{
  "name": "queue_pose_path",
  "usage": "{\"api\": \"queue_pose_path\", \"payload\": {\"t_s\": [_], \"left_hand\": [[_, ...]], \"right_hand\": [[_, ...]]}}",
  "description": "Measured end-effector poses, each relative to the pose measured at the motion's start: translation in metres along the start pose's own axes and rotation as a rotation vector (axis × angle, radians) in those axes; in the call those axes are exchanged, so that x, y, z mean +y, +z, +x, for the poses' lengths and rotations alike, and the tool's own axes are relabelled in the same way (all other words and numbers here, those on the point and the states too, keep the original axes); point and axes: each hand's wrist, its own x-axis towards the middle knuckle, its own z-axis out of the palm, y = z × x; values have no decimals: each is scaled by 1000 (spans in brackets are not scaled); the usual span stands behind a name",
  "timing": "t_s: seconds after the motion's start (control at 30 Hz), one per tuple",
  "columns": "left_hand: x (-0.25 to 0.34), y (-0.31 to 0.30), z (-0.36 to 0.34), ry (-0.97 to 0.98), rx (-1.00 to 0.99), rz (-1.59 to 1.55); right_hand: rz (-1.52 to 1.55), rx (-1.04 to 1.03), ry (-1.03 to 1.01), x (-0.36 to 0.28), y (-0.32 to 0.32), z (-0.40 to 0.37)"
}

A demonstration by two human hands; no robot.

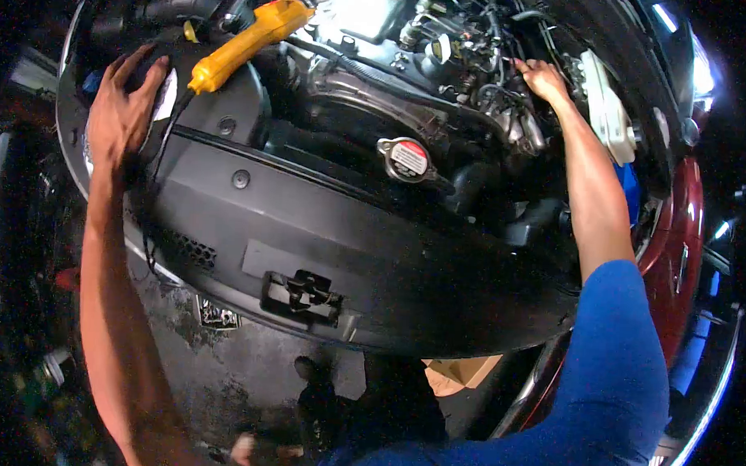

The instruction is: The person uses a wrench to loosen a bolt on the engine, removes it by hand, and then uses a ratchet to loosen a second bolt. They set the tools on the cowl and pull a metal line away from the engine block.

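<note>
The left hand [124,117] is at the left end of the black front cover [364,253], fingers spread and not clenched, beside a white sheet [167,96]. The right hand [546,80] reaches toward the far right of the engine bay, at the hoses and wiring [493,48], inboard of the white reservoir [601,105]. Its fingers are bent toward these; whether they grasp anything cannot be told. The yellow work lamp [252,44] lies aslant at the far left, its cable [167,135] running down near the left hand.

Risks, as judged: a snag on the cable could dislodge the lamp; a blind pull among the crowded lines could strain a connector or scrape the knuckles; the sheet, if knocked, could slip into a gap.
</note>
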Motion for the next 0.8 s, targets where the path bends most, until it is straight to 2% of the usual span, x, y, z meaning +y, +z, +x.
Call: {"api": "queue_pose_path", "payload": {"t_s": [0.03,0.07,0.13,0.23,0.27,0.3,0.6,0.67,0.7,0.8], "left_hand": [[-4,4,0,0,-19,-11],[0,12,0,1,-31,-43],[6,-5,0,24,-3,7],[2,-1,1,95,52,62],[11,-5,-1,49,29,68],[14,-7,-1,35,30,55],[19,-9,-5,-15,7,40],[15,-8,-4,1,20,23],[9,-5,-3,16,8,-20],[-5,0,0,37,3,-7]], "right_hand": [[23,-75,39,-29,-26,-17],[25,-144,89,-29,-54,-30],[92,-75,106,-3,1,-7],[218,-86,305,-23,-28,-25],[267,-99,374,-37,-53,-31],[291,-64,365,-39,-56,-33],[270,-166,358,-39,-65,-33],[198,-62,265,-43,-63,-37],[180,-69,296,-41,-62,-32],[101,-4,104,-34,-27,-21]]}}
